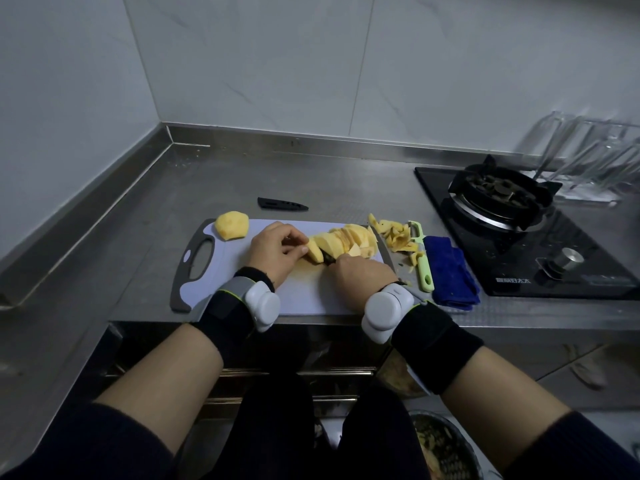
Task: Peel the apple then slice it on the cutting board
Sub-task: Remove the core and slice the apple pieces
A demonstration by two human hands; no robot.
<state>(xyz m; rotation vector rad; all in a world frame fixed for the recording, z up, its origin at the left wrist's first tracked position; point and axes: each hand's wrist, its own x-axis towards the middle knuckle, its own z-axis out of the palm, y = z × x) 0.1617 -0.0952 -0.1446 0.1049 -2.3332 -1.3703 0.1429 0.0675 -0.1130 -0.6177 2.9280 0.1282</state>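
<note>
On the cutting board [304, 292], the peeled apple piece [317, 251] lay between both hands. The left hand [273, 251] pinched its near end steady; the right hand [360, 275] was closed around the knife [327, 258], whose blade crossed the piece beside the finished slices [353, 239].

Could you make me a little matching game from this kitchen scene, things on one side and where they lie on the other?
Things:
1. peeler
2. knife sheath
3. peeled apple half
4. blue cloth

Places:
A. on the counter beyond the cutting board
B. on the board's far left corner
C. next to the stove
D. between the peelings and the cloth

Pairs: 1-D, 2-A, 3-B, 4-C
</note>
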